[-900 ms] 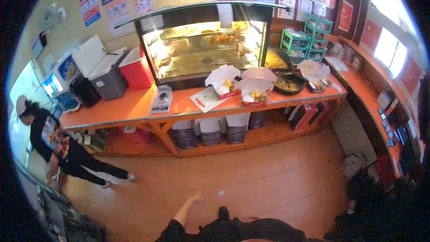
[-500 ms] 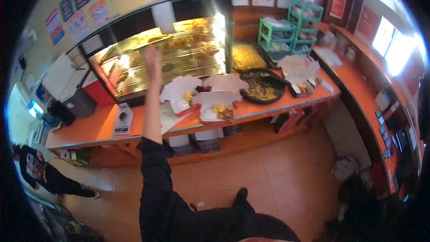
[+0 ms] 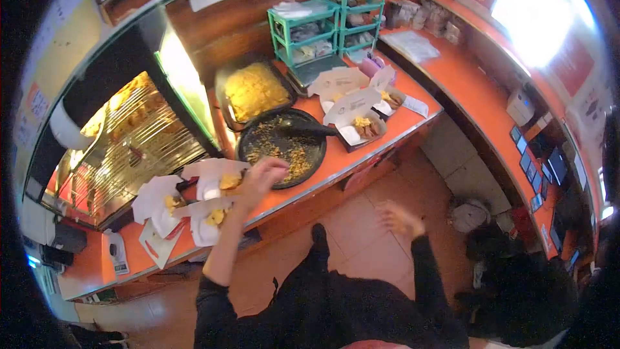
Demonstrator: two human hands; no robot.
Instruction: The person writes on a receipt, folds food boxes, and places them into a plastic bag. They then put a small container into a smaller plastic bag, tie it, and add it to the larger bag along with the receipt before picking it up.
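Note:
My left hand is over the near rim of a round black pan, its fingers loosely extended and nothing visible in them. Brown and yellow crumbly food lies in the pan, and a black-handled utensil rests across its right side. Left of that hand stand several open white takeaway boxes with yellow food inside. My right hand hangs in front of the counter above the floor, fingers apart and somewhat blurred, touching nothing. Further along the counter, more open boxes hold yellow and brown food.
A dark tray of yellow food sits behind the pan. On the left is a lit glass warming cabinet with wire racks. Green stacked baskets stand at the back. An orange side counter runs along the right, with several phones.
The view has turned right and moved closer to the pan. My left hand has come away from the warming cabinet to the pan's edge. My right hand has come into view.

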